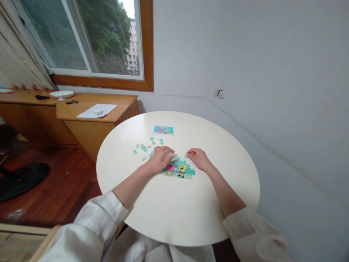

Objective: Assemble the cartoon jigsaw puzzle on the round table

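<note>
A partly assembled cartoon jigsaw puzzle (pixel 180 170) lies in the middle of the round cream table (pixel 177 214). My left hand (pixel 161 158) rests on its upper left corner with the fingers curled, pressing down on the pieces. My right hand (pixel 198 157) sits at the puzzle's upper right edge, fingers curled in a pinch on something I cannot make out. Several loose teal puzzle pieces (pixel 144 148) are scattered just left of and beyond my left hand. A small reference picture card (pixel 163 130) lies farther back on the table.
A wooden desk (pixel 95 120) stands to the left of the table, with a sheet of paper (pixel 96 110) and a white plate (pixel 61 94) on it. A window is behind it. White walls close in on the right. A black chair base (pixel 23 180) is on the wooden floor.
</note>
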`<state>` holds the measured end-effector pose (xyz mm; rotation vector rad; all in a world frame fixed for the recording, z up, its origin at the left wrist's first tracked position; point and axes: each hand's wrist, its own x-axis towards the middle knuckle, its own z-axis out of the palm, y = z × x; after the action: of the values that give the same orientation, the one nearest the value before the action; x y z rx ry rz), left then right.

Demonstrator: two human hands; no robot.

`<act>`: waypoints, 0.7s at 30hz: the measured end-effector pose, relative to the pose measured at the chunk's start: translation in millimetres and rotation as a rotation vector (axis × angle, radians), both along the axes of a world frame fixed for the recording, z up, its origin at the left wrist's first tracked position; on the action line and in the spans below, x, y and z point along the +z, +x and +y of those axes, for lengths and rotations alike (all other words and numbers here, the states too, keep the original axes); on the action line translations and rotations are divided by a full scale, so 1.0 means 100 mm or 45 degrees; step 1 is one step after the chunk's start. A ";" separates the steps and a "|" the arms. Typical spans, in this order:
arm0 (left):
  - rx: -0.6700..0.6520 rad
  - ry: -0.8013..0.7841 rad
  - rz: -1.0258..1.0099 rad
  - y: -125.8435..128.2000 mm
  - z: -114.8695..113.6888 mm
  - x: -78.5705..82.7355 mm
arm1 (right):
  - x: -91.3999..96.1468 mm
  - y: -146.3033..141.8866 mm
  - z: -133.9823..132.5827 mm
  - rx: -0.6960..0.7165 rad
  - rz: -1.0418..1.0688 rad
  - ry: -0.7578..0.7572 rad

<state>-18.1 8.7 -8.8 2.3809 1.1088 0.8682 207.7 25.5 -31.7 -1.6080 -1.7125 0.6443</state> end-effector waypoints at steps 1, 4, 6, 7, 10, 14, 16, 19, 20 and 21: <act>0.008 0.002 -0.041 0.00 0.01 -0.01 | 0.01 -0.01 0.00 0.016 0.072 -0.017; 0.047 -0.043 -0.207 0.01 0.03 -0.03 | 0.07 -0.07 -0.03 0.129 0.379 -0.056; 0.046 -0.140 -0.334 0.03 0.03 -0.04 | 0.13 -0.14 -0.08 0.237 0.507 -0.049; 0.019 -0.205 -0.393 0.05 0.03 -0.05 | 0.16 -0.19 -0.11 0.279 0.524 -0.041; -0.119 -0.409 -0.527 0.10 0.02 -0.09 | 0.22 -0.32 -0.19 0.359 0.551 -0.051; -0.171 -0.532 -0.606 0.13 0.04 -0.15 | 0.23 -0.39 -0.22 0.409 0.589 -0.109; -0.161 -0.561 -0.647 0.13 0.05 -0.14 | 0.22 -0.38 -0.22 0.407 0.584 -0.109; -0.174 -0.639 -0.728 0.13 0.04 -0.12 | 0.20 -0.37 -0.20 0.399 0.586 -0.101; -0.184 -0.668 -0.756 0.13 0.04 -0.11 | 0.20 -0.37 -0.20 0.397 0.589 -0.106; -0.195 -0.695 -0.782 0.13 0.03 -0.10 | 0.20 -0.38 -0.21 0.398 0.589 -0.114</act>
<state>-5.0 11.9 -18.8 1.5736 0.7695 0.9902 170.0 5.0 -11.8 -1.1337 -1.6046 1.1599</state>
